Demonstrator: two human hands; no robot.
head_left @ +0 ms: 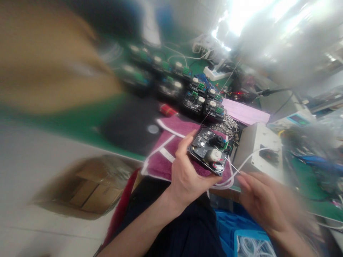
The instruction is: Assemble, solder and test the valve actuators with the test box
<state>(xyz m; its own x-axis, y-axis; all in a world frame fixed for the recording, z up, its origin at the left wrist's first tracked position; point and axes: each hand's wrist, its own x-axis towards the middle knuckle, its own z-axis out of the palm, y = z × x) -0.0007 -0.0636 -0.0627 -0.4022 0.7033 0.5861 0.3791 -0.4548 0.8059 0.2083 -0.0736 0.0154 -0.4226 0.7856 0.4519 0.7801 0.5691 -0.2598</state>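
My left hand [184, 175] is closed around a black circuit board [210, 150], thumb on its near edge, holding it tilted above a maroon cloth [166, 157]. The board carries a black round part and a white part. My right hand [264, 201] is just to the right of the board, fingers drawn together at a thin white wire [248, 160] that runs to the board's right side. The picture is smeared by motion.
Several more black boards with green connectors [203, 98] lie in rows on the green bench behind. Loose metal screws [227, 125], a pink sheet [246, 112] and a white box [257, 150] are at right. A cardboard box [91, 189] is on the floor at left.
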